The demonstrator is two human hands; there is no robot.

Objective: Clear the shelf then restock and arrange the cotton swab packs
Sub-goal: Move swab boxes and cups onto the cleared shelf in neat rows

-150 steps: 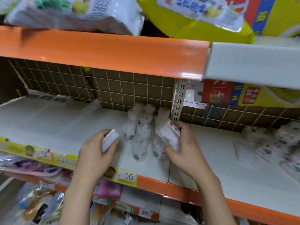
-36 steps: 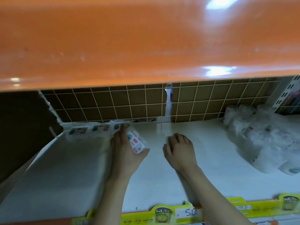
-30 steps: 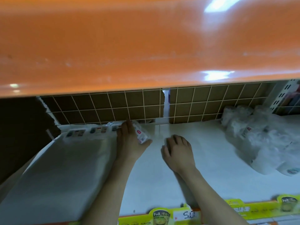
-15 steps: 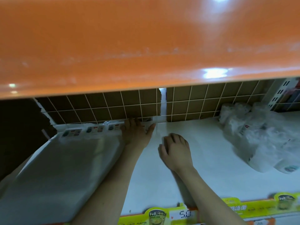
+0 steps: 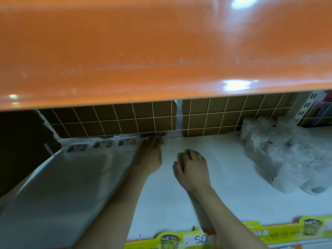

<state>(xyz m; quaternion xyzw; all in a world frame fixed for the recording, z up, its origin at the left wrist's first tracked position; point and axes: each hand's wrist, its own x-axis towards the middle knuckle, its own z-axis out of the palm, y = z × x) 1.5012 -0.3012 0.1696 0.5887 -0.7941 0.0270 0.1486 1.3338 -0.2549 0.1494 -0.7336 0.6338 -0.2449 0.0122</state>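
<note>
Three small cotton swab packs lie in a row along the back edge of the white shelf, at the left. My left hand reaches to the back wall at the right end of that row, fingers stretched forward; whatever is under its fingertips is hidden. To its right, my right hand rests on the bare shelf with fingers loosely curled, and no pack shows in it. A heap of clear-wrapped cotton swab bags sits at the shelf's right.
The orange shelf above hangs low and fills the top half of the view. A brown tiled back wall closes the rear. A yellow price strip lines the front edge. A grey sheet covers the shelf's left part.
My left hand carried a pack to the back wall and set it at the end of the row; its fingers now lie flat. The right hand stayed resting on the shelf.
</note>
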